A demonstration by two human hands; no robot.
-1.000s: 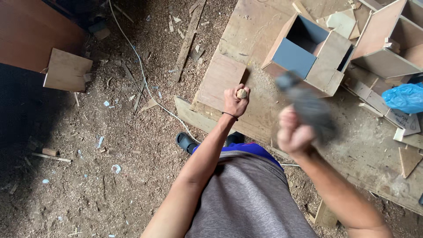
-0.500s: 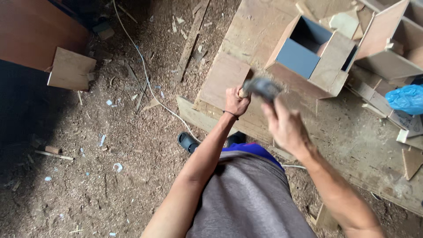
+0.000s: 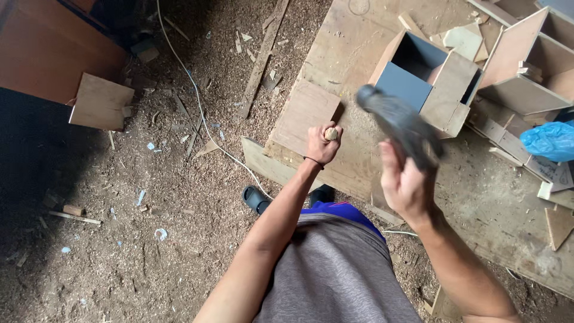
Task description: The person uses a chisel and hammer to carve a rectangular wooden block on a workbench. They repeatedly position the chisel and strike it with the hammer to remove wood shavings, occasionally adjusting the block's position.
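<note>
The right hand (image 3: 406, 182) has swung its blurred dark-headed hammer (image 3: 397, 122) back up, fingers clenched on the handle, while the left hand (image 3: 321, 142) pinches a small wooden peg (image 3: 330, 134) against the square plywood panel (image 3: 305, 113), so another blow seems due.

A crumpled blue plastic bag (image 3: 550, 141) lies at the right edge, on the wooden boards beside an open wooden box (image 3: 526, 66). Just below it rests a pale, flat card (image 3: 553, 173) with dark markings, partly hidden under the bag.
</note>
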